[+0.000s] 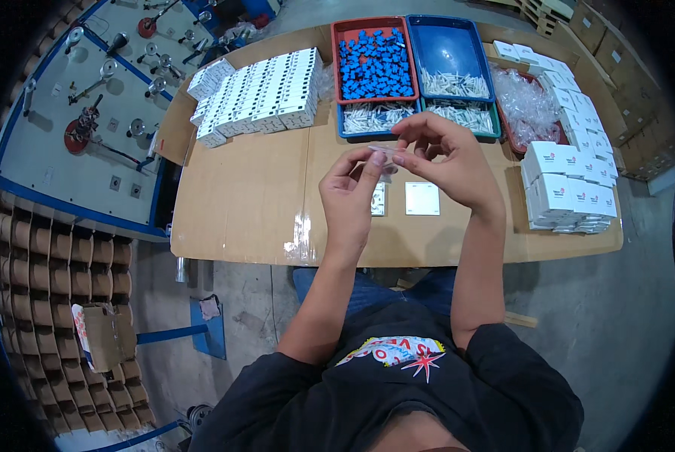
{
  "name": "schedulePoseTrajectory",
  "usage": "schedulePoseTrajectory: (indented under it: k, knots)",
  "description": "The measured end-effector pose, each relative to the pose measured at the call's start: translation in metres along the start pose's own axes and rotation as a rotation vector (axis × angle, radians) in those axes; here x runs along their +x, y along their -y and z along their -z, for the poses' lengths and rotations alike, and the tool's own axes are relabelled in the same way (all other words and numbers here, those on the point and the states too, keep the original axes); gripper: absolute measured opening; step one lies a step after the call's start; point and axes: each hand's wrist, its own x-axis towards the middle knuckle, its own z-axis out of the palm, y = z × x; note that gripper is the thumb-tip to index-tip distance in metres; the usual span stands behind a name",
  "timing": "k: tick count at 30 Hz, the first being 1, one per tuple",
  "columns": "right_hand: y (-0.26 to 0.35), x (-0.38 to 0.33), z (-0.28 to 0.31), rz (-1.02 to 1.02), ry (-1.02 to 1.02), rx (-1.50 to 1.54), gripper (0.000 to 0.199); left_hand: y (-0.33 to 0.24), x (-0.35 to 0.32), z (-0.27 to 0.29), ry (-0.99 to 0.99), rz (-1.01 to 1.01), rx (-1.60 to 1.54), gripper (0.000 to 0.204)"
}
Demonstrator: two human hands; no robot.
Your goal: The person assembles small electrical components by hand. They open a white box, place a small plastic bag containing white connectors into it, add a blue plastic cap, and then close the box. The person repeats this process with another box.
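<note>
The left hand (pixel 348 179) pinches a small clear plastic piece (pixel 382 152) above the table (pixel 247 200), short of the trays (pixel 336 64). The right hand (pixel 450 162) meets it at the thumb, fingers curled; their grip cannot be determined. A white square piece (pixel 422 199) lies inboard of the near edge. Leftward, bare cardboard extends to that edge; rightward, white boxes (pixel 556 196) approach the side edge.

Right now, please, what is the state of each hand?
Left hand: closed, pinching a small clear plastic piece between thumb and fingers.
Right hand: fingers curved, thumb at the same piece; whether it grips cannot be told.
</note>
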Motion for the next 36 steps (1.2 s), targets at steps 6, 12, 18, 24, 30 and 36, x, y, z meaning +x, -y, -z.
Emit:
schedulePoseTrajectory:
  k: [6,12,18,24,30,36]
  knots:
    - [0.000,0.003,-0.009,-0.034,-0.021,0.074,0.015,-0.006,0.000,-0.001,-0.081,-0.155,-0.083,0.018]
    - [-0.004,0.007,-0.023,-0.019,-0.032,0.204,0.012,-0.006,0.000,0.002,-0.083,-0.183,-0.125,0.018]
    - [-0.014,0.011,-0.036,-0.001,-0.085,0.241,0.009,-0.004,0.001,0.006,-0.110,-0.176,-0.093,0.017]
    - [-0.017,0.014,-0.050,0.030,-0.148,0.242,0.008,-0.010,0.001,0.005,-0.164,-0.176,-0.061,0.018]
    - [-0.010,0.015,-0.051,-0.017,-0.118,0.277,0.009,-0.010,0.001,0.007,-0.144,-0.142,-0.091,0.017]
    - [-0.011,0.014,-0.051,-0.018,-0.110,0.255,0.008,-0.009,0.000,0.005,-0.129,-0.148,-0.100,0.017]
